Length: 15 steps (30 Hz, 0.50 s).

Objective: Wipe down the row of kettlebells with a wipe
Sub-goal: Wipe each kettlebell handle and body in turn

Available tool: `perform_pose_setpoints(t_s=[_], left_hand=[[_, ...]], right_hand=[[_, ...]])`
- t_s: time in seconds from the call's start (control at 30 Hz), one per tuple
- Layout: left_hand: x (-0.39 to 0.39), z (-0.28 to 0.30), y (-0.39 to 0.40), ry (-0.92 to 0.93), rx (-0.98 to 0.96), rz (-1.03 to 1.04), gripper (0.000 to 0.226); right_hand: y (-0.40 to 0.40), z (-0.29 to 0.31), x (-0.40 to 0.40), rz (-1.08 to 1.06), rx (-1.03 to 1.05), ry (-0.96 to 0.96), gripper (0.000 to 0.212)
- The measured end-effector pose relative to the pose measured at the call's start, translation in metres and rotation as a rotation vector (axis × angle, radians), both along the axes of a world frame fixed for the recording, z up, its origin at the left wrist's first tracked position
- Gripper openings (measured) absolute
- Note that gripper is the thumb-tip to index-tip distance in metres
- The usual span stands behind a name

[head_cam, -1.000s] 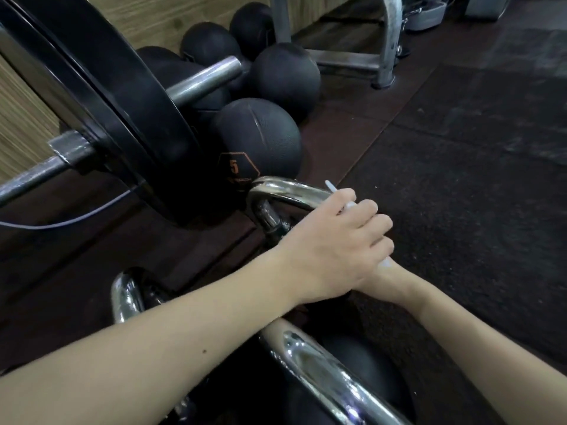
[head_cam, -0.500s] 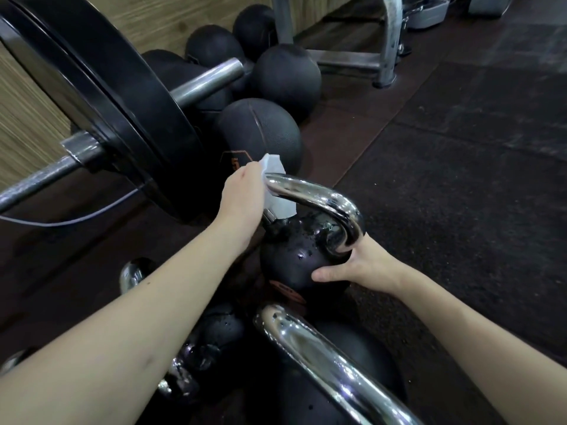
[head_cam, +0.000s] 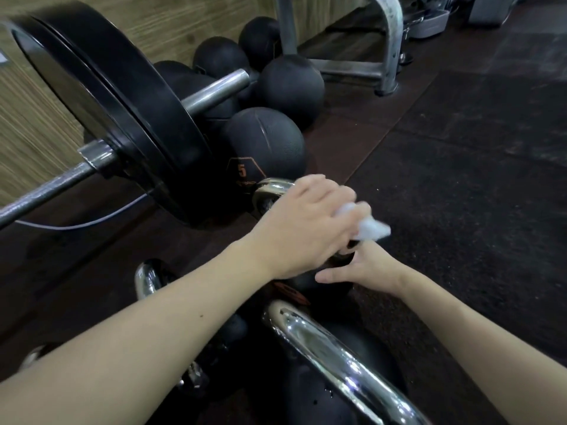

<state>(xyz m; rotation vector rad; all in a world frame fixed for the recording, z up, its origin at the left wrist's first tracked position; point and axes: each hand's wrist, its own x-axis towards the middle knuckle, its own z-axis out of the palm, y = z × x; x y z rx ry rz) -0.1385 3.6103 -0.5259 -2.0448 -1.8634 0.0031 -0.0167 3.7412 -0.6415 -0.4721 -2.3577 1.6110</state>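
Note:
A row of black kettlebells with chrome handles runs along the floor toward me. My left hand [head_cam: 306, 222] covers the chrome handle [head_cam: 271, 188] of the far kettlebell [head_cam: 322, 286] and grips a white wipe [head_cam: 372, 228], which sticks out to the right. My right hand [head_cam: 365, 266] rests against the right side of that kettlebell's black body, fingers spread on it. A nearer kettlebell [head_cam: 362, 345] with a thick chrome handle [head_cam: 334, 351] fills the bottom centre, and another chrome handle [head_cam: 144, 277] shows to the left.
A loaded barbell with black plates [head_cam: 122, 111] and a steel sleeve [head_cam: 214, 90] hangs at the left. Several black medicine balls [head_cam: 267, 142] lie behind it by the wooden wall. A grey metal frame [head_cam: 389, 44] stands at the back. Dark rubber flooring [head_cam: 460, 179] spreads right.
My left hand slid with the wipe from the left end of the chrome handle over to its right side. My right hand stayed on the kettlebell's body.

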Motion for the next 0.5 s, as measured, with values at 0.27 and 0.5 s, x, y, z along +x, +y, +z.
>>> perform_pose_setpoints(t_s=[0.27, 0.5], left_hand=[[-0.043, -0.009, -0.011, -1.451, 0.475, 0.887, 0.037], [-0.005, -0.006, -0.01, -0.303, 0.284, 0.248, 0.045]], right_hand=[[0.004, -0.014, 0.0, 0.011, -0.17, 0.028, 0.098], [0.003, -0.008, -0.001, 0.021, -0.107, 0.044, 0.103]])
